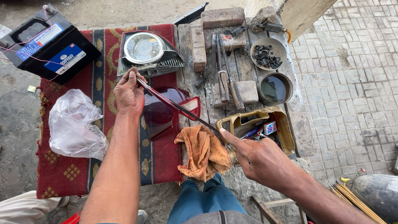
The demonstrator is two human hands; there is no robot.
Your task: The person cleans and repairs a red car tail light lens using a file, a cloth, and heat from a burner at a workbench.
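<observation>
My left hand [129, 93] grips the upper end of a long, thin red and dark strip [174, 104]. My right hand [261, 159] holds the strip's lower end, index finger stretched along it. The strip runs diagonally above a dark red tail-lamp lens [159, 114] that lies on a red patterned rug [66, 174]. An orange cloth [204, 151] sits crumpled under the strip, near my right hand. A lamp housing with a round chrome reflector [146, 50] lies just beyond my left hand.
A black car battery [47, 43] stands at the far left, a clear plastic bag [74, 124] in front of it. The wooden bench [300, 120] holds bricks, files [227, 79], a bowl of small black parts [267, 54], a dark-liquid tin [274, 88] and a cut yellow container [261, 124]. Paving lies to the right.
</observation>
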